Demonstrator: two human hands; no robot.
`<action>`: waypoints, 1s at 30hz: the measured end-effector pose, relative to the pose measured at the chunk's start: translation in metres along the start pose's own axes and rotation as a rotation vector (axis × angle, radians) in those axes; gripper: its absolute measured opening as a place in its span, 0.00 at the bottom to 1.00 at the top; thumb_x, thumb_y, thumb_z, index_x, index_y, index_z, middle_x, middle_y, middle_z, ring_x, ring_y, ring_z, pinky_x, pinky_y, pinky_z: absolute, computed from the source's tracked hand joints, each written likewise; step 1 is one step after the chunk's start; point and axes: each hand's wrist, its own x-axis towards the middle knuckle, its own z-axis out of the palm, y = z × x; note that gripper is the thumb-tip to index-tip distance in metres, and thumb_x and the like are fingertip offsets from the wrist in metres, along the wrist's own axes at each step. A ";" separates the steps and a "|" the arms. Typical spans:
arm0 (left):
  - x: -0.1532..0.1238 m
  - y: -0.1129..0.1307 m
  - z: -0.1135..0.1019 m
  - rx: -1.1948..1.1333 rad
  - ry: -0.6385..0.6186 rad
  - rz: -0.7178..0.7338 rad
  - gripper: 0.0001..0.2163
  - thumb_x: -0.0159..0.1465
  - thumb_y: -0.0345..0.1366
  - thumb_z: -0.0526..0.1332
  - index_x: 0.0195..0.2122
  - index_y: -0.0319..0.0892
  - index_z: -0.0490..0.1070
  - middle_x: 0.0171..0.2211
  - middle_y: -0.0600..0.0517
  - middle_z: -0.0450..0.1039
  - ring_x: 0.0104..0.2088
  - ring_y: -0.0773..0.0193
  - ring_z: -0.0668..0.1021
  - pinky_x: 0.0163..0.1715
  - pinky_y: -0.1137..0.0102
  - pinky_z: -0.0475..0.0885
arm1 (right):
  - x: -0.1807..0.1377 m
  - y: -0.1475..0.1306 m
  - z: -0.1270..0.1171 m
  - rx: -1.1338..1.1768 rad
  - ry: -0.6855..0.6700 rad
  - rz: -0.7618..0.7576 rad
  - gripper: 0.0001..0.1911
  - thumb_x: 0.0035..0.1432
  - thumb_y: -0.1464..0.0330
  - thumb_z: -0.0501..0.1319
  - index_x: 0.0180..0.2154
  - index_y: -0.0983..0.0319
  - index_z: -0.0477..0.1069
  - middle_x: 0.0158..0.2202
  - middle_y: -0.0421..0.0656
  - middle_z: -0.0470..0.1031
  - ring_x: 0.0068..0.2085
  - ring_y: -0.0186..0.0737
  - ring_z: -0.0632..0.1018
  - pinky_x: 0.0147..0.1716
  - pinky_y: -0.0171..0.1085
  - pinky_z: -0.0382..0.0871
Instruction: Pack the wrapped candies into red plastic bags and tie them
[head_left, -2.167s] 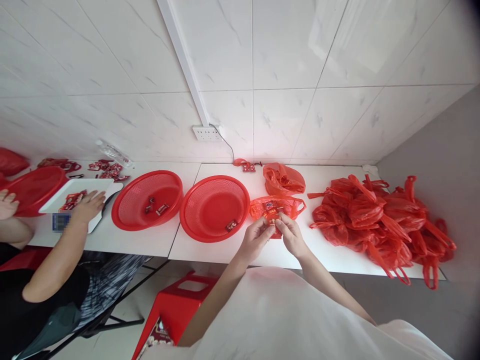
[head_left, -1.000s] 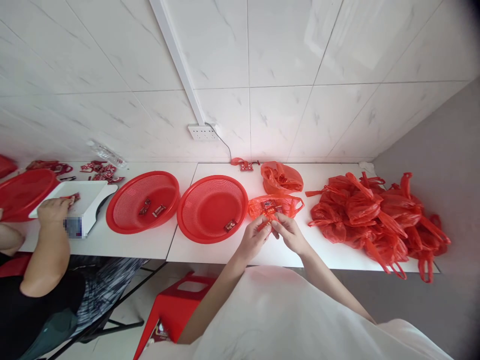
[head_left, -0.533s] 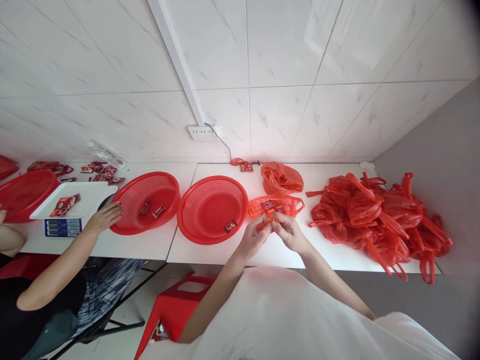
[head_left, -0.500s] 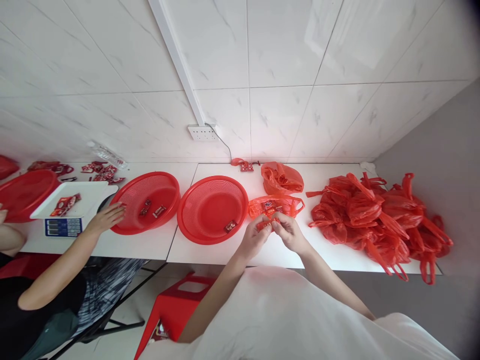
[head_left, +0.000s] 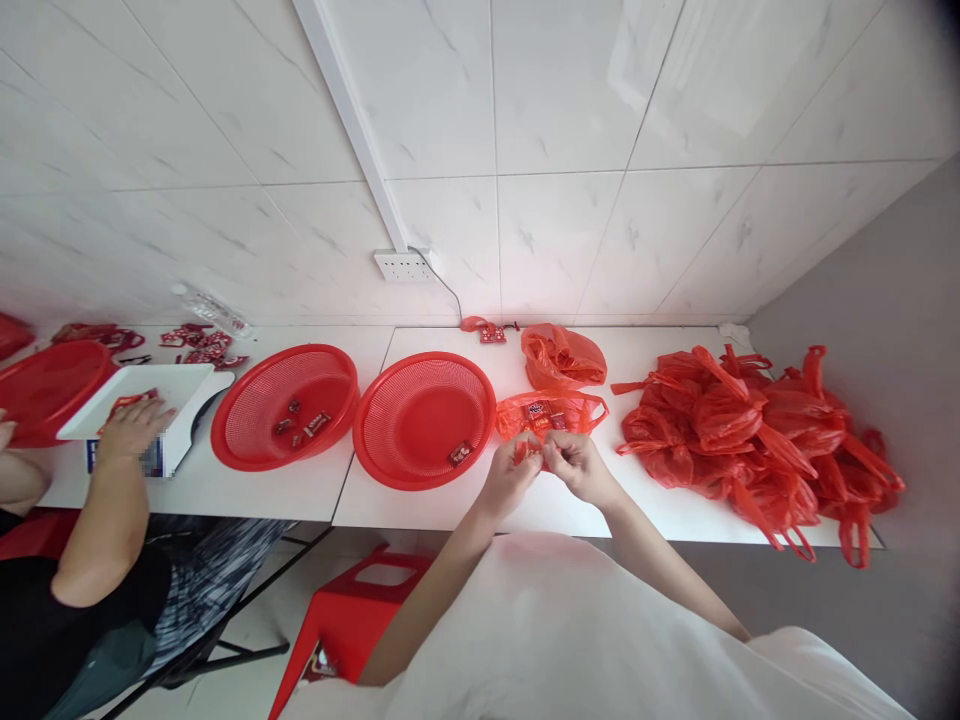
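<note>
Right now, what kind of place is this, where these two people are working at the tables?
Probably a small hand-packing workroom. A left hand and right hand pinch a small red packet by a pile of tied red bags, near red baskets and a co-worker's weighing scale.

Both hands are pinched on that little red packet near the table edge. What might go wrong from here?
The small red packet is held only between fingertips of the left hand and right hand, near the table edge; a slip could send it to the floor. The open red bag lies slack behind them, so its mouth may collapse.
</note>
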 end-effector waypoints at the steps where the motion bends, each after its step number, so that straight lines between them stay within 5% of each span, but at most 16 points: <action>1: 0.000 -0.003 0.003 -0.008 0.042 0.004 0.12 0.61 0.40 0.59 0.25 0.43 0.58 0.18 0.61 0.51 0.18 0.74 0.55 0.20 0.73 0.50 | 0.000 0.000 0.001 -0.020 0.040 -0.008 0.23 0.64 0.54 0.54 0.21 0.60 0.57 0.18 0.35 0.58 0.21 0.30 0.58 0.21 0.33 0.51; 5: -0.001 -0.010 0.011 -0.011 0.169 0.042 0.15 0.63 0.44 0.58 0.25 0.43 0.56 0.18 0.61 0.52 0.19 0.74 0.56 0.20 0.73 0.52 | -0.001 0.002 0.007 0.025 0.139 0.015 0.22 0.64 0.53 0.53 0.24 0.59 0.59 0.19 0.37 0.63 0.21 0.32 0.63 0.22 0.33 0.57; 14: 0.000 -0.009 -0.006 0.073 -0.006 0.036 0.12 0.62 0.41 0.58 0.25 0.42 0.60 0.17 0.60 0.58 0.18 0.73 0.60 0.20 0.74 0.54 | -0.001 -0.008 -0.004 0.018 -0.074 0.023 0.22 0.66 0.54 0.52 0.24 0.60 0.60 0.22 0.40 0.70 0.25 0.34 0.71 0.25 0.33 0.63; 21: -0.001 -0.009 0.004 -0.033 0.064 -0.010 0.16 0.61 0.46 0.60 0.24 0.42 0.58 0.17 0.61 0.53 0.18 0.74 0.57 0.19 0.74 0.53 | -0.001 -0.004 0.001 -0.133 0.019 -0.020 0.23 0.65 0.53 0.52 0.22 0.60 0.59 0.20 0.39 0.67 0.22 0.32 0.66 0.21 0.33 0.57; 26: -0.003 -0.006 0.009 -0.097 0.186 0.005 0.13 0.61 0.46 0.61 0.30 0.42 0.65 0.23 0.57 0.61 0.23 0.72 0.64 0.25 0.74 0.61 | -0.001 0.004 0.010 -0.018 0.116 0.043 0.22 0.64 0.50 0.52 0.26 0.59 0.61 0.22 0.39 0.67 0.24 0.35 0.69 0.24 0.35 0.64; 30: 0.000 -0.006 -0.002 -0.012 0.135 0.028 0.12 0.60 0.45 0.61 0.28 0.41 0.66 0.21 0.57 0.60 0.22 0.72 0.63 0.23 0.74 0.61 | 0.001 0.004 0.008 0.119 0.023 0.101 0.21 0.63 0.51 0.54 0.28 0.60 0.61 0.26 0.39 0.68 0.28 0.37 0.74 0.29 0.37 0.70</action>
